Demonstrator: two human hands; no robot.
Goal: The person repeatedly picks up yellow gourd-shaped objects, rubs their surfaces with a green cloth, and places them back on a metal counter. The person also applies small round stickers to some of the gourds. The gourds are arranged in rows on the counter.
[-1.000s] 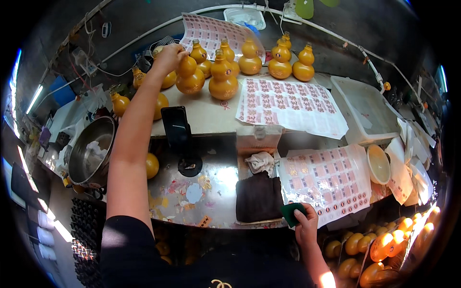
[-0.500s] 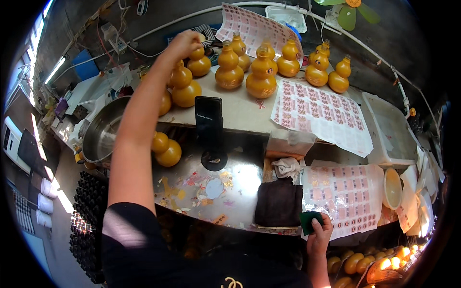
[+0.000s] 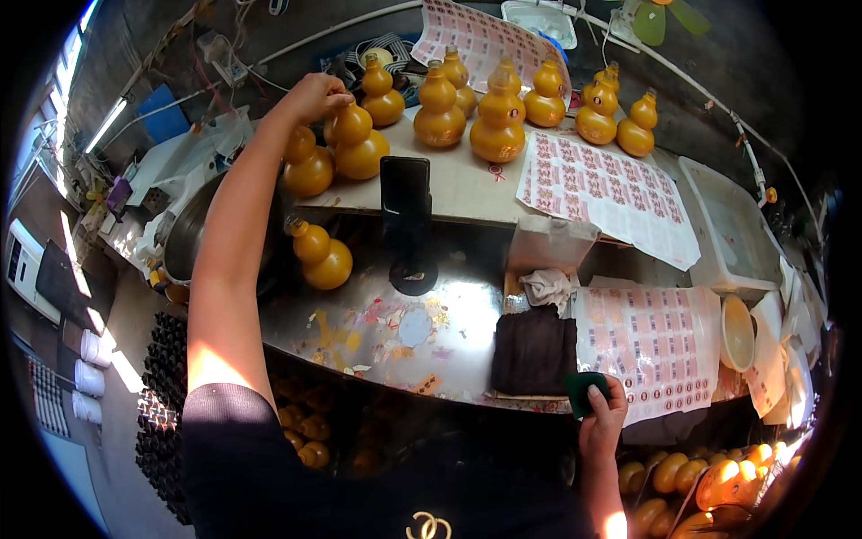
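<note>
My left hand (image 3: 321, 97) reaches over the bench with its fingers closed at the top of a yellow-brown gourd-shaped bottle (image 3: 361, 154). The fingers hide this bottle's neck. A second gourd bottle (image 3: 308, 171) stands just left of it, partly behind my forearm, and another (image 3: 382, 101) stands behind with its neck uncovered. At the lower right, my right hand (image 3: 603, 415) pinches a small dark green flat piece (image 3: 582, 393) between thumb and fingers. It is beside a folded dark cloth (image 3: 536, 352) and a sheet of printed labels (image 3: 651, 346).
Several gourd bottles (image 3: 498, 126) line the raised shelf, beside another label sheet (image 3: 602, 193). One gourd bottle (image 3: 325, 260) sits on the lower metal top. A phone (image 3: 406, 193) stands upright on a round base. A large metal pot (image 3: 184, 238) and a white tub (image 3: 732, 225) flank the bench.
My left hand has moved from the farther gourd bottle to the nearer one. The whole view has shifted slightly. My right hand still holds the green piece.
</note>
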